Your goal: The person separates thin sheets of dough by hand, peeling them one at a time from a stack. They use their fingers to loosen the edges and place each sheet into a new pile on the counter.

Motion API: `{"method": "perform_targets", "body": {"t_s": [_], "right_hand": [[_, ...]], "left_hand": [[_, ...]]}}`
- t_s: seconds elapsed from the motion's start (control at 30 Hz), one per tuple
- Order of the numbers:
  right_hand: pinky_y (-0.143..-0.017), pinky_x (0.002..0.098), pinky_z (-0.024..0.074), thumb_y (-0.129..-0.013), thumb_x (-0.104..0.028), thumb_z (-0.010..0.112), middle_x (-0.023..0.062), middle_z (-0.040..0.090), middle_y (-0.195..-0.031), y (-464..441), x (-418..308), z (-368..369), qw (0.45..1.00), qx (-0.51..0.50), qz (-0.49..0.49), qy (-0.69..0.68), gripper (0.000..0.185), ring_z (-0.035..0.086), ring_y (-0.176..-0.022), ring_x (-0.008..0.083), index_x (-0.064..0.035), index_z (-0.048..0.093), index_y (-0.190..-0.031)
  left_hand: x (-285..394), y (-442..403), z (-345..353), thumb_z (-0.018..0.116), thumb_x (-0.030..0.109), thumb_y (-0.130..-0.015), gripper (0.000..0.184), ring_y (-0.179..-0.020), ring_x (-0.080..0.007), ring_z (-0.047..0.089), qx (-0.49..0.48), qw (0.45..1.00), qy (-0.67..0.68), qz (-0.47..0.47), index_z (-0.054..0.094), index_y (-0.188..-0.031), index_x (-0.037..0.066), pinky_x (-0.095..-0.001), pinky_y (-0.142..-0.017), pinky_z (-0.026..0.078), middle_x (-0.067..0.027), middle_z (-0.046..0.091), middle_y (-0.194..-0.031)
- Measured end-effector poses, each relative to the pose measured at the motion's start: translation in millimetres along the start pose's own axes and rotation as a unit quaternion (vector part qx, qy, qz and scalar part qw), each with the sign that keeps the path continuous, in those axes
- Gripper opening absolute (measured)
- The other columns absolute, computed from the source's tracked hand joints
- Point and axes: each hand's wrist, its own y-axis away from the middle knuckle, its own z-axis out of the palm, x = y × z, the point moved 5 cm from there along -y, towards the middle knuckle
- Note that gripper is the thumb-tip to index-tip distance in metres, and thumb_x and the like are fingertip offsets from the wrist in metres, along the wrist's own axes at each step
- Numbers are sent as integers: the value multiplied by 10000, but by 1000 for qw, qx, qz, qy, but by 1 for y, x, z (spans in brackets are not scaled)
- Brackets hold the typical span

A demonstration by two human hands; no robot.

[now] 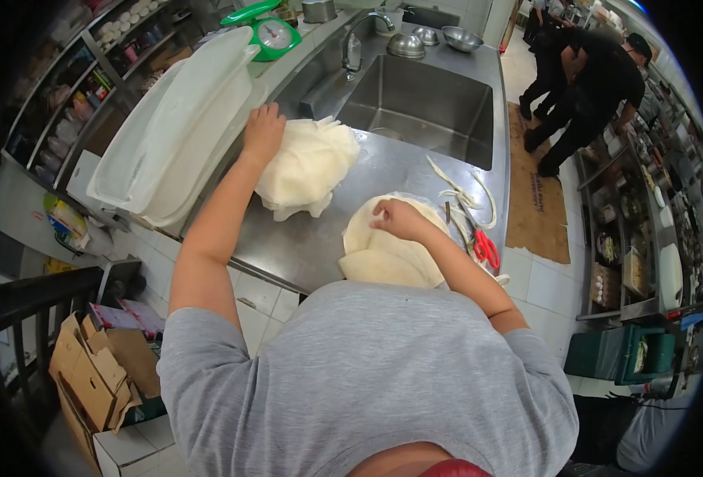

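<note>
My left hand rests at the far left edge of a loose heap of thin, pale dough sheets, fingers stretched out and slightly bent. Over a second stack of round, pale dough sheets, near the counter's front edge, is my right hand. Its thumb and fingers are drawn together in a pinch at the top of this stack; whatever is between the fingertips is too small to make out. Red-handled scissors lie just right of the stack, among pale cut strips.
Behind the steel counter are a sink, a faucet and metal bowls. Nested white tubs stand at left, near a green scale. Several people occupy the aisle at right, beside loaded shelves.
</note>
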Motion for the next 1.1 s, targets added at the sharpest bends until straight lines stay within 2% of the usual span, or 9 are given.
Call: {"method": "perform_targets", "body": {"t_s": [0.1,0.27,0.37,0.4,0.6,0.67,0.9,1.0,1.1], "right_hand": [[-763,372,470,-718,-297,737,147,630,-886,24,15,12,988,-71,-2,141,399,602,-825,286,-64,602,-1013],[-828,406,461,-683,-301,759,164,589,-1056,39,43,39,968,-233,80,47,494,563,-981,325,-78,570,-1081],[-839,403,453,-679,-278,759,189,542,-1109,51,23,17,990,61,98,80,469,518,-1042,336,-71,574,-1056],[-841,403,451,-680,-277,758,193,536,-1104,51,25,20,990,43,102,86,481,509,-1047,340,-67,571,-1070],[-873,406,431,-684,-289,753,179,522,-1073,46,37,30,986,7,123,109,520,493,-1034,340,-81,574,-1126],[-875,412,422,-686,-286,749,166,522,-1058,54,30,29,987,94,97,90,473,489,-1034,338,-99,600,-1094],[-843,393,421,-707,-232,739,150,537,-1013,56,28,37,993,68,65,74,401,518,-970,321,-76,604,-1051],[-768,364,452,-714,-193,734,155,577,-954,49,40,22,991,118,51,-34,374,558,-890,277,-54,591,-1029],[-687,307,460,-757,-118,693,117,622,-862,41,64,-11,960,208,38,-183,264,581,-779,182,-33,574,-977]], "left_hand": [[1,-5,2,503,112,-811,164,-972,-258,523,-104,994,-18,-10,635,-900,73,-386,-840,397,-117,570,-1027],[3,-22,-19,572,171,-815,146,-939,-301,569,-8,982,163,-95,656,-887,76,-405,-779,455,-121,582,-1017],[-3,-35,15,604,206,-811,154,-869,-325,599,-131,941,295,-101,646,-880,75,-422,-743,475,-137,610,-920],[-2,-34,25,613,217,-809,161,-845,-332,607,-199,919,325,-97,641,-878,75,-428,-732,479,-145,621,-884],[-21,-33,27,563,269,-844,232,-890,-338,610,-8,925,277,-262,624,-863,46,-455,-740,484,-197,634,-902],[-23,-34,40,578,270,-839,249,-897,-358,602,-32,925,291,-243,619,-922,38,-458,-748,482,-199,619,-960],[24,-23,-24,646,265,-820,370,-1014,-352,549,81,912,358,-184,583,-1094,25,-418,-839,458,-191,562,-1096],[55,-15,-55,669,262,-805,387,-1018,-330,539,186,864,458,-94,576,-1089,17,-404,-858,445,-176,559,-1087],[110,5,-82,670,232,-826,341,-1004,-232,548,118,770,626,-49,588,-1090,32,-332,-862,434,-119,578,-1073]]}}
